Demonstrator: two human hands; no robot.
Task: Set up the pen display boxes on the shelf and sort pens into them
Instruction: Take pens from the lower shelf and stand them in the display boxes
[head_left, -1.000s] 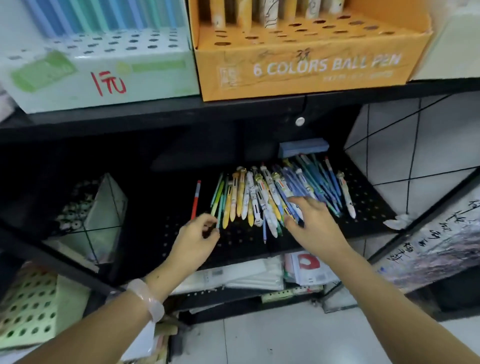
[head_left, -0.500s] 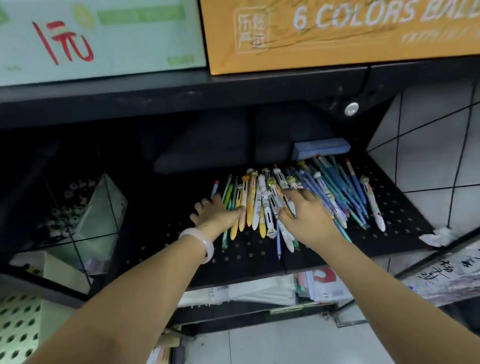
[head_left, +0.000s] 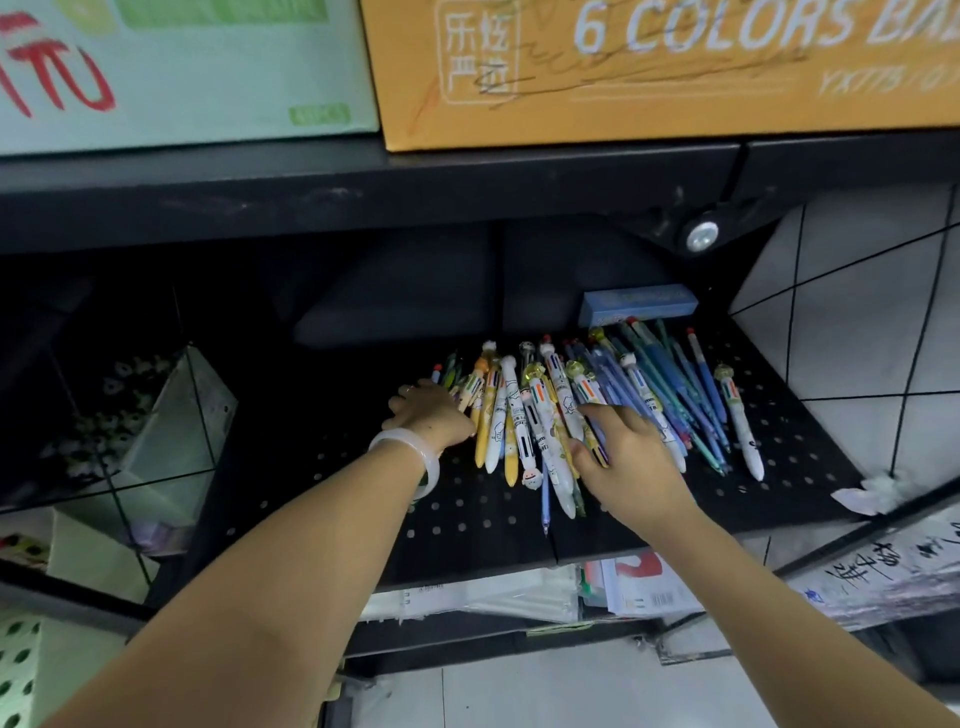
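Note:
A pile of colourful multi-colour pens (head_left: 524, 415) lies on the black perforated lower shelf (head_left: 467, 519). Thin blue pens (head_left: 675, 395) fan out on its right side. My left hand (head_left: 434, 415), with a pale bangle on the wrist, is at the pile's left edge, fingers curled over the thin pens there. On the pile's middle, my right hand (head_left: 628, 457) pinches a few pens between thumb and fingers. The orange "6 COLORS" display box (head_left: 675, 78) and a pale green display box (head_left: 182, 67) stand on the shelf above.
A small blue box (head_left: 639, 306) lies behind the pens. A wire basket with small items (head_left: 156, 431) stands at the left. Paper packs (head_left: 493, 597) lie on the level below. A tiled wall (head_left: 857, 338) closes the right side, and a green perforated box (head_left: 21, 670) sits at the lower left.
The view has moved closer and lower. My left hand went from the shelf's front onto the pile's left edge. My right hand slid further onto the middle pens.

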